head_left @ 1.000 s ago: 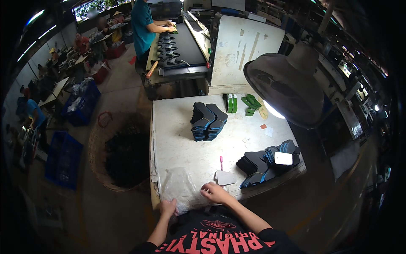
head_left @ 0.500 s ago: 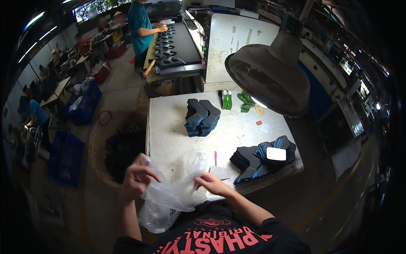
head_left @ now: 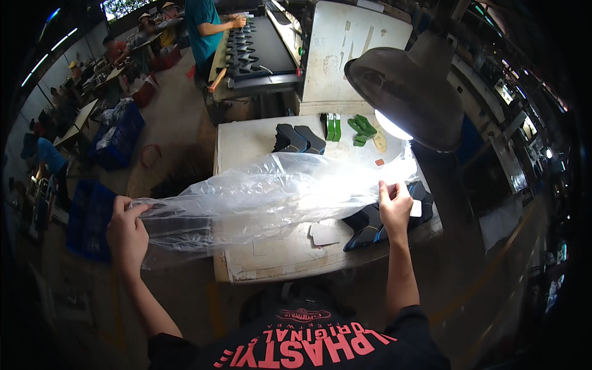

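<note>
Left hand (head_left: 127,233) closed, fingers curled around one end of a clear plastic bag (head_left: 265,197), pinching the gathered film; hand sits out past the left edge of the table, over the floor. Right hand (head_left: 394,206) also closed in a pinch, thumb and fingers clamped on the bag's other end, above the right part of the table. Bag is stretched wide between both hands, held up in the air across the near half of the white worktable (head_left: 246,139), slightly sagging and wrinkled in the middle, see-through.

Just beside the right hand, partly under it: a pile of dark shoe-upper pieces (head_left: 370,225) with blue trim at the near right corner of the table. A small white card (head_left: 325,234) lies flat below the bag, near the front edge. Far side of the table: a second stack of dark pieces (head_left: 299,139), then green pieces (head_left: 361,129) near the back edge. Metal lamp shade (head_left: 404,92) hangs over the right back corner, lit, close above the bag's right end.

Open floor left of the table; blue crates (head_left: 120,132) well apart further left. Another person in a teal shirt (head_left: 203,24) stands at a dark conveyor bench (head_left: 259,43) beyond the table.
</note>
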The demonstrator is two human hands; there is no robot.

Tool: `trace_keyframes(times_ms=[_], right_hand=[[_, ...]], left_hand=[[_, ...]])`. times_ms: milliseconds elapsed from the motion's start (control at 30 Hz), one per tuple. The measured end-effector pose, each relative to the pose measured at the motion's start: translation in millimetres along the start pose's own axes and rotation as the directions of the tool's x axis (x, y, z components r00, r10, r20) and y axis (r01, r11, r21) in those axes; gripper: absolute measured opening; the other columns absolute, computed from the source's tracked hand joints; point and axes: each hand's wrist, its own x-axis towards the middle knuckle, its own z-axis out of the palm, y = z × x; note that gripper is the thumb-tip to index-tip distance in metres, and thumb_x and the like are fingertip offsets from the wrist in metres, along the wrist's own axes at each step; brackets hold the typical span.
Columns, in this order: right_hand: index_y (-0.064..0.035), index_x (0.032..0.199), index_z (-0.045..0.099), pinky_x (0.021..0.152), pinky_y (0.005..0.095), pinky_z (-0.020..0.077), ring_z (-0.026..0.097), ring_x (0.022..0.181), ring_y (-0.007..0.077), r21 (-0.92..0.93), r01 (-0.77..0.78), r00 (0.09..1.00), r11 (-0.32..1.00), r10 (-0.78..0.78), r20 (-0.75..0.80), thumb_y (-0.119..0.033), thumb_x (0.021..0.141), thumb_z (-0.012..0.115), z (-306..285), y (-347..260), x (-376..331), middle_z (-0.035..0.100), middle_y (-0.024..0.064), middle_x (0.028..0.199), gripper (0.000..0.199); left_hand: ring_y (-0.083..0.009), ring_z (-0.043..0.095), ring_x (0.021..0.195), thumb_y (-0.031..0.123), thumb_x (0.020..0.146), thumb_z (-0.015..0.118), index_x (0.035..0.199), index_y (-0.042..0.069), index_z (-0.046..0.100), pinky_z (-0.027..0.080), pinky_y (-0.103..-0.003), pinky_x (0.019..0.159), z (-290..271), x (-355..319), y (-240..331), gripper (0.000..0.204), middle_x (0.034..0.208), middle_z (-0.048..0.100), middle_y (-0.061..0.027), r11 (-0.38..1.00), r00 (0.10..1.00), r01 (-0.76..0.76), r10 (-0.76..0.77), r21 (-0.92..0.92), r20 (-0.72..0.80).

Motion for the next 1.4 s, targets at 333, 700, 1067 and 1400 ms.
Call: trace_keyframes(times_ms=[333, 700, 1067, 1400], right_hand=[[0.0038, 0.113, 0.068, 0.066, 0.0233, 0.0562, 0.069, 0.081, 0.0093, 0.643, -0.369, 0.929, 0.671, 0.259, 0.263, -0.019, 0.108, 0.06, -32, 11, 7, 0.073, 0.007, 0.099, 0.025], [-0.0006, 0.096, 0.06, 0.075, 0.0447, 0.0523, 0.065, 0.077, 0.037, -0.249, 0.21, 0.978, 0.946, -0.202, 0.054, -0.018, 0.093, 0.076, 22, -4, -52, 0.063, 0.0162, 0.086, 0.024], [-0.002, 0.091, 0.059, 0.072, 0.0569, 0.0527, 0.067, 0.079, 0.0481, 0.301, 0.354, 0.369, 0.885, -0.428, 0.825, -0.027, 0.101, 0.064, 147, 13, -207, 0.068, 0.0226, 0.08, 0.027], [-0.0055, 0.108, 0.081, 0.097, 0.0478, 0.0563, 0.074, 0.107, 0.0392, -0.212, 0.578, -0.128, 0.788, 0.345, 0.93, -0.03, 0.096, 0.058, 110, 52, -187, 0.076, 0.0229, 0.114, 0.035]], left_hand=[[-0.0298, 0.067, 0.115, -0.004, 0.092, 0.049, 0.169, 0.02, 0.026, 0.056, -0.042, 0.091, -12, -15, -48, 0.084, 0.142, 0.06, -0.0181, 0.913, 0.94, 0.246, -0.142, -0.327, 0.31], [-0.035, 0.047, 0.143, 0.024, 0.103, 0.061, 0.154, 0.004, 0.049, 0.047, -0.048, 0.111, 41, -36, 14, 0.056, 0.161, 0.043, -0.0201, 0.888, 0.941, -0.052, -0.109, 0.456, 0.32], [-0.0403, 0.071, 0.101, 0.014, 0.092, 0.059, 0.123, 0.009, 0.075, 0.056, -0.045, 0.09, 257, -79, 77, 0.035, 0.111, 0.075, -0.0236, 0.904, 0.157, -0.161, 0.42, -0.397, 0.894], [-0.0475, 0.038, 0.148, 0.004, 0.088, 0.062, 0.166, 0.023, 0.036, 0.038, -0.056, 0.118, 313, -44, 29, 0.085, 0.166, 0.032, -0.0263, 0.984, 0.769, -0.153, 0.179, -0.095, 0.614]])
